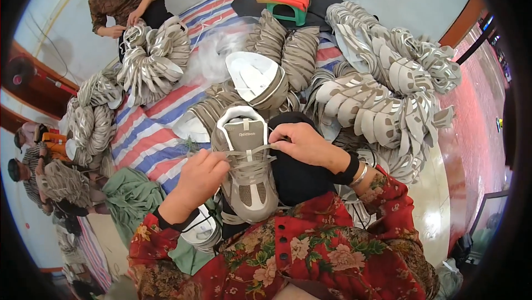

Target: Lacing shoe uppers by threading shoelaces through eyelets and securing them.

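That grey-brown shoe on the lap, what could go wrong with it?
The right hand pinches the lace near the shoe's edge, so it might slip from the fingertips.

Several strands cross close together over the shoe, so they could get twisted or uneven.

The left hand is by the lacing too, and neither hand seems to hold the toe, so the shoe may slide about if the lace is tugged.

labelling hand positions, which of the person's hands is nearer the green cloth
Left. The left hand is at the shoe's left edge, with the green cloth off to its left; the right hand is across at the right edge, farther away.
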Motion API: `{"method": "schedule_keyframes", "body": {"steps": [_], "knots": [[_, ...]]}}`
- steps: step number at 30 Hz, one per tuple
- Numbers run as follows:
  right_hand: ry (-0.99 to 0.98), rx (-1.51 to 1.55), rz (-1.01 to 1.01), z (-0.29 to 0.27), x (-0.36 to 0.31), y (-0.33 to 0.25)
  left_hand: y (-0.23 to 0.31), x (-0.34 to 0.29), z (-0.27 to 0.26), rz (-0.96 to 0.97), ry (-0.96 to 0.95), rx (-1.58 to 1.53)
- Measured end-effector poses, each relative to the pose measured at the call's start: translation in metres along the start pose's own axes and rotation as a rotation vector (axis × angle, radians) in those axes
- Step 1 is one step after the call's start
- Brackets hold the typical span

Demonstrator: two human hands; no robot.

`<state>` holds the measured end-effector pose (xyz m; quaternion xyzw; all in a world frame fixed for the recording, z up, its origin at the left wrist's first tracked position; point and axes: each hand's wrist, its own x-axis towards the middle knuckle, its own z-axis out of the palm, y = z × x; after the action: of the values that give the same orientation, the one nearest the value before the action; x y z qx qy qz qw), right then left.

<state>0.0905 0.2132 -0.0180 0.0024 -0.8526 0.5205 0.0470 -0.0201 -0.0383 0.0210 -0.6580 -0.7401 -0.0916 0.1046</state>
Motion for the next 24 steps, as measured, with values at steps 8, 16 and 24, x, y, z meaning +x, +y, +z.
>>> {"method": "schedule_keyframes", "body": {"steps": [8, 16, 24], "knots": [[-0.077, -0.139, -0.027, 0.001, 0.007, 0.003, 0.006, 0.009, 0.053, -0.285, 0.572, -0.257], [-0.071, -0.161, -0.008, -0.004, 0.003, 0.007, 0.022, -0.001, 0.082, -0.644, 0.625, -0.486], [0.098, 0.105, 0.319, -0.067, -0.035, 0.056, 0.024, -0.022, 0.077, -0.581, 0.538, -0.573]]}}
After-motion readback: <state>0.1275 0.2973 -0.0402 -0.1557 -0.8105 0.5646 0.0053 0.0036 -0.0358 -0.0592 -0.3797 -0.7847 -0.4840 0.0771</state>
